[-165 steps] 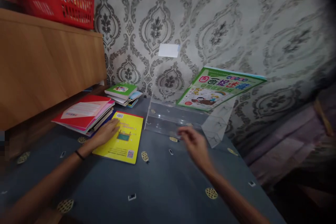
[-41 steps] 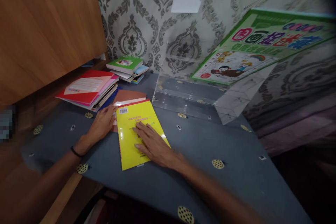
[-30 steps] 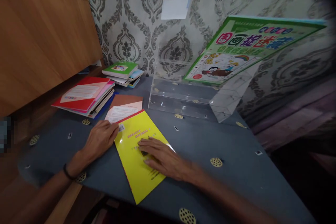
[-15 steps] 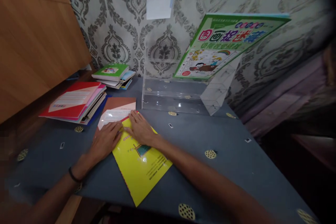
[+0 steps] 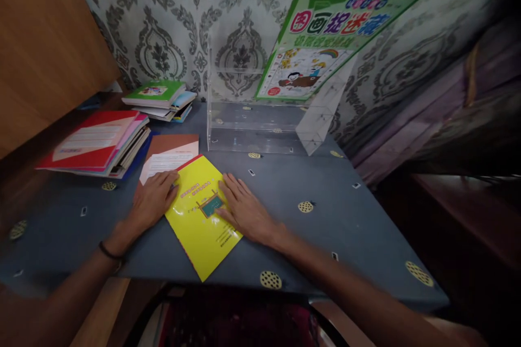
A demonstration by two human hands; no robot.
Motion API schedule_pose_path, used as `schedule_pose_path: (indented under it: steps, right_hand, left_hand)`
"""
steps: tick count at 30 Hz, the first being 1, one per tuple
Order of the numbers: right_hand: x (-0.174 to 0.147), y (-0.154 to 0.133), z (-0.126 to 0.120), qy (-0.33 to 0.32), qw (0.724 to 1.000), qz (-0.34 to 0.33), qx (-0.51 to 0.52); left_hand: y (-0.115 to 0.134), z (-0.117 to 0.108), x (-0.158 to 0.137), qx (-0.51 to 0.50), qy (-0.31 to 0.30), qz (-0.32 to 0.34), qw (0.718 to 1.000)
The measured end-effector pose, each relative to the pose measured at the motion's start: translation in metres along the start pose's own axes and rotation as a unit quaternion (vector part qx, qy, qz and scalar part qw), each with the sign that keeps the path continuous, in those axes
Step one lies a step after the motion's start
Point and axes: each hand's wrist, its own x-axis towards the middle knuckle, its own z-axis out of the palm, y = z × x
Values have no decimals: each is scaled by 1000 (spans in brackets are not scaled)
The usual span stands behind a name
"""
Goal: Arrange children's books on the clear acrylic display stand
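Note:
A yellow book (image 5: 203, 249) lies flat and slanted on the table, its upper left part over a brown-and-pink book (image 5: 175, 143). My left hand (image 5: 157, 195) rests at the yellow book's left edge and on the lower part of the brown-and-pink one, fingers stretched out. On the opposite side, my right hand (image 5: 248, 209) lies with fingers extended along the yellow book's right edge, the thumb on its cover. Neither hand grasps anything.
A clear acrylic rack (image 5: 250, 141) stands at the back with a green book (image 5: 313, 73) leaning in it. To the left are a stack topped by a red book (image 5: 109, 119) and a smaller stack topped by a green book (image 5: 154, 92). A wooden cabinet (image 5: 49, 54) borders the left.
My right hand has slid from the yellow book's top edge to its right edge, uncovering more of the cover. My left hand stays at the left edge. The camera view has shifted.

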Motion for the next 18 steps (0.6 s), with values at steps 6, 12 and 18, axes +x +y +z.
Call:
schedule_pose_path:
  steps: [6,12,18]
  right_hand:
    - [-42,3,-8,-19,999,-20,-39]
    - [-46,2,-8,-21,999,-22,-41]
    - [-47,4,-6,1,999,-31,-17]
  left_hand:
    - [-8,-14,-10,-9,-48,45,998]
    - [-8,-51,-32,44,-195,161,966]
    - [11,-51,-27,83,-218,244,941]
